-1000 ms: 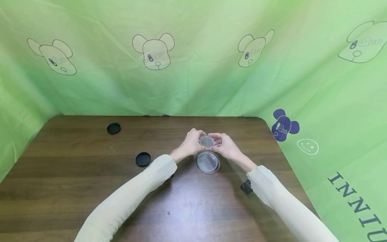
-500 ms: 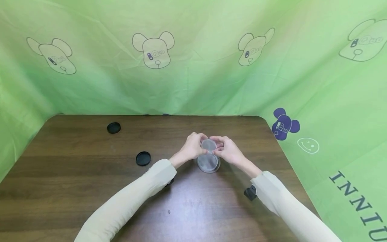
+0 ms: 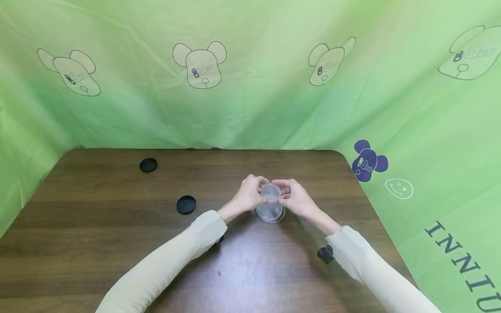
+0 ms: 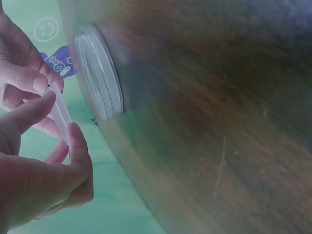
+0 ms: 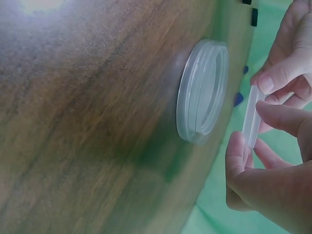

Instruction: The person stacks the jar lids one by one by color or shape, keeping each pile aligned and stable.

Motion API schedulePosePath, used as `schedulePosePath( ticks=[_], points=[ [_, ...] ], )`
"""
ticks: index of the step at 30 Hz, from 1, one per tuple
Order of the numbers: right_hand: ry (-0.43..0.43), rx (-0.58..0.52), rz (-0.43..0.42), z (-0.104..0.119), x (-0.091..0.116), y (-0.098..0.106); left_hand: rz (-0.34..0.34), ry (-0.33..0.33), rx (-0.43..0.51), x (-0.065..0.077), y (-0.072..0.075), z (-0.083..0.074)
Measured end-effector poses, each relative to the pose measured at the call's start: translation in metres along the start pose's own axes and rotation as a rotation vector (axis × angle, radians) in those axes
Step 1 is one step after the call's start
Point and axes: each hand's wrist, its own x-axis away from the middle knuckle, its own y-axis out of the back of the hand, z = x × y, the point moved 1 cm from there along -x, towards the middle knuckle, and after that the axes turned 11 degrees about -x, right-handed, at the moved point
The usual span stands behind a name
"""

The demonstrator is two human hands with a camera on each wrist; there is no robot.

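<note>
My left hand (image 3: 248, 193) and right hand (image 3: 296, 198) pinch a small round translucent plastic lid (image 3: 270, 191) from opposite sides. Both wrist views show fingers and thumbs at the rim of this thin disc (image 5: 252, 117), raised above the table. Below it, a larger clear round container (image 3: 270, 212) sits on the table, overlapped at its far side by the held lid in the head view. From the side, this container (image 4: 100, 73) looks like flat round dishes nested one in another.
Two round black lids, a nearer one (image 3: 186, 204) and a farther one (image 3: 148, 165), lie left of the hands on the brown wooden table (image 3: 98, 208). A green printed curtain (image 3: 250, 117) stands along the table's back and right side.
Both hands have brought the small lid slightly toward me; it now overlaps the clear container, where a second ago it was just beyond it. The container and black lids stay put.
</note>
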Motion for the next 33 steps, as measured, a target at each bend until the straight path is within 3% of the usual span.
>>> schedulePosePath(
  ticks=[22,33],
  points=[
    [-0.003,-0.005,0.019,-0.007,0.013,-0.007,0.031,0.005,-0.034,0.013,-0.008,0.001],
    [-0.057,-0.02,0.017,-0.011,0.014,-0.013,0.04,0.007,-0.044,0.017,-0.012,0.003]
  ],
)
